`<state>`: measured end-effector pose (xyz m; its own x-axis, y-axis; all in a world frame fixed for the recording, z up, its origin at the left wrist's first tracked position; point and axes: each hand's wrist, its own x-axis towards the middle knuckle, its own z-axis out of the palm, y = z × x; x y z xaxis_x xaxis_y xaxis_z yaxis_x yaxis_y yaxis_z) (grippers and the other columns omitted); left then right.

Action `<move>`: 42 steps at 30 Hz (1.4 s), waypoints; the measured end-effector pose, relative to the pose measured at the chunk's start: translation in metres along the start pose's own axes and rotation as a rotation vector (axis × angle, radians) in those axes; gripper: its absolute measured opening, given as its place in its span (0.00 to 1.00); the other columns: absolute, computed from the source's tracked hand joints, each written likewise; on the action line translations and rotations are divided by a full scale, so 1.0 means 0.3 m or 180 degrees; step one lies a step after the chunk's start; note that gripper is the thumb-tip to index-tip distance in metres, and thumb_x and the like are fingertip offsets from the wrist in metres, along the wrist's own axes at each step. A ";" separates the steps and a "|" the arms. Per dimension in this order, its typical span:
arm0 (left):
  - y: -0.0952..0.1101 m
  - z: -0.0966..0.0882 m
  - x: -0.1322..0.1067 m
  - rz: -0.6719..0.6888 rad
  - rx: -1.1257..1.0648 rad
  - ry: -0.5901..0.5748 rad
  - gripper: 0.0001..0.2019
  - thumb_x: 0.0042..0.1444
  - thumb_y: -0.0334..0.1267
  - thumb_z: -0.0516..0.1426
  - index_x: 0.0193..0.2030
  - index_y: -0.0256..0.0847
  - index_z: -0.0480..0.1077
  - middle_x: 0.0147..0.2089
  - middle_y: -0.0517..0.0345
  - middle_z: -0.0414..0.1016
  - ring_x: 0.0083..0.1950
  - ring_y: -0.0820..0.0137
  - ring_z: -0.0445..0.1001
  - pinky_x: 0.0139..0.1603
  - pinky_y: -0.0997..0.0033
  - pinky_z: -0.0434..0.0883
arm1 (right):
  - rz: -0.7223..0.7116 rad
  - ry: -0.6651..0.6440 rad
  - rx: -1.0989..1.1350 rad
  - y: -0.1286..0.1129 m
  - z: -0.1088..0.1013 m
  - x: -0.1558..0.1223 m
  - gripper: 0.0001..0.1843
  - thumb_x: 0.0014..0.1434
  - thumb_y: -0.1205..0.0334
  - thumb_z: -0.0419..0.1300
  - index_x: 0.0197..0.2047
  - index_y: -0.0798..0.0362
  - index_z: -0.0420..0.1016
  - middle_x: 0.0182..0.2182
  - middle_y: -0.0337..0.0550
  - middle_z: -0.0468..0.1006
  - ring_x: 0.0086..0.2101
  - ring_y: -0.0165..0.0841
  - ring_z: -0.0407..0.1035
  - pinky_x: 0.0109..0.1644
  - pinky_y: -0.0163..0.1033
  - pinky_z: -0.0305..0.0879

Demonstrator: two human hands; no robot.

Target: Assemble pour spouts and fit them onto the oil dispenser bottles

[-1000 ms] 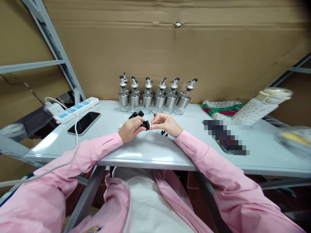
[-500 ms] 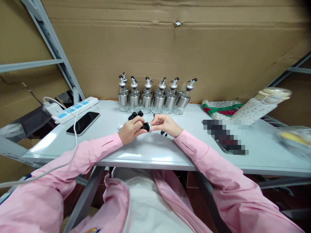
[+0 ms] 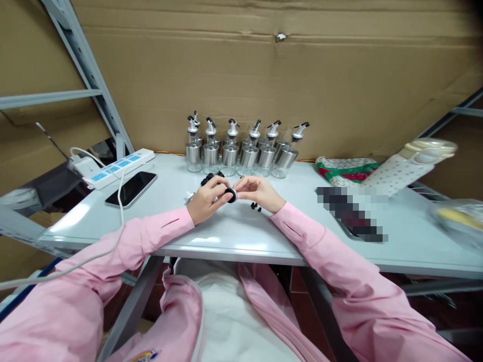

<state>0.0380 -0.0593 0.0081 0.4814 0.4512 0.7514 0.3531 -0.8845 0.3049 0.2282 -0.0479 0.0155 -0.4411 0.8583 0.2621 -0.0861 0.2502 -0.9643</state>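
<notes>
Between my hands, above the front half of the table, is a bottle pourer [image 3: 231, 195] with a silver-white rim and a dark underside turned towards me. My left hand [image 3: 206, 202] grips it from the left, thumb and fingers closed round the black part. On the other side, my right hand [image 3: 264, 195] pinches at the rim, its fingertips partly hiding what they hold. Black stoppers [image 3: 211, 178] lie just behind my left hand, with some white pieces [image 3: 189, 197] beside it. Several tiny black parts [image 3: 256, 206] are scattered under my right hand.
Glass bottles [image 3: 230, 156] with steel bands and pourer tops stand in rows by the cardboard wall [image 3: 241, 75]. To the left are a phone [image 3: 132, 189], a power strip [image 3: 121, 168] and a white cable [image 3: 121, 201]. A patterned bag [image 3: 347, 170] and a dotted cup [image 3: 396, 166] lie right.
The pourer has been tilted, so its dark round underside now faces me more and less of its black body shows. Both hands stay closed on it; the view has shifted slightly.
</notes>
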 end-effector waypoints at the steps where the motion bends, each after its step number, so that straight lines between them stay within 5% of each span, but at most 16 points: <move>1: 0.002 -0.001 0.002 0.0007 -0.0007 0.0029 0.14 0.61 0.40 0.46 0.26 0.38 0.61 0.39 0.53 0.67 0.38 0.73 0.68 0.39 0.72 0.66 | 0.0002 0.0011 0.0030 -0.001 0.002 0.000 0.15 0.35 0.60 0.71 0.26 0.56 0.72 0.28 0.39 0.76 0.29 0.28 0.70 0.38 0.37 0.67; 14: -0.040 -0.001 -0.022 -0.0170 -0.0654 -0.0227 0.17 0.63 0.45 0.38 0.30 0.39 0.59 0.41 0.51 0.67 0.40 0.71 0.68 0.44 0.66 0.66 | -0.0019 0.0073 -0.0253 0.015 0.004 0.001 0.15 0.38 0.57 0.69 0.28 0.55 0.72 0.28 0.38 0.73 0.30 0.27 0.67 0.39 0.37 0.66; 21: -0.035 0.005 -0.017 -0.0027 -0.0592 -0.0203 0.09 0.61 0.40 0.44 0.33 0.39 0.59 0.40 0.52 0.65 0.41 0.71 0.67 0.43 0.67 0.67 | -0.0410 0.0147 -0.0523 0.014 0.001 0.004 0.12 0.42 0.57 0.67 0.29 0.53 0.72 0.32 0.40 0.70 0.31 0.27 0.64 0.35 0.34 0.64; 27: -0.033 0.023 -0.021 -0.0170 -0.0874 0.0049 0.10 0.60 0.40 0.45 0.47 0.40 0.57 0.43 0.52 0.61 0.42 0.72 0.67 0.39 0.71 0.70 | -0.0130 -0.0134 -0.0185 0.000 0.008 -0.003 0.15 0.48 0.55 0.63 0.37 0.54 0.69 0.24 0.36 0.73 0.24 0.26 0.66 0.33 0.36 0.64; 35: -0.018 0.028 -0.017 -0.0758 -0.1119 -0.0079 0.11 0.59 0.41 0.49 0.46 0.41 0.61 0.43 0.53 0.60 0.44 0.71 0.67 0.40 0.71 0.71 | -0.0020 -0.0217 -0.0131 0.009 0.018 -0.005 0.22 0.44 0.59 0.66 0.41 0.54 0.65 0.22 0.34 0.72 0.26 0.27 0.70 0.35 0.35 0.65; 42: -0.029 0.024 -0.014 -0.0646 -0.1239 -0.0183 0.11 0.58 0.41 0.49 0.46 0.42 0.62 0.45 0.53 0.60 0.46 0.69 0.65 0.44 0.69 0.69 | -0.0106 -0.0208 -0.0309 0.010 0.009 -0.004 0.20 0.45 0.60 0.65 0.40 0.54 0.65 0.22 0.32 0.69 0.24 0.24 0.66 0.31 0.33 0.62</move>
<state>0.0388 -0.0527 -0.0020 0.4811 0.6165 0.6232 0.1220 -0.7511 0.6488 0.2260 -0.0493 0.0122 -0.4969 0.8186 0.2881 -0.0161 0.3232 -0.9462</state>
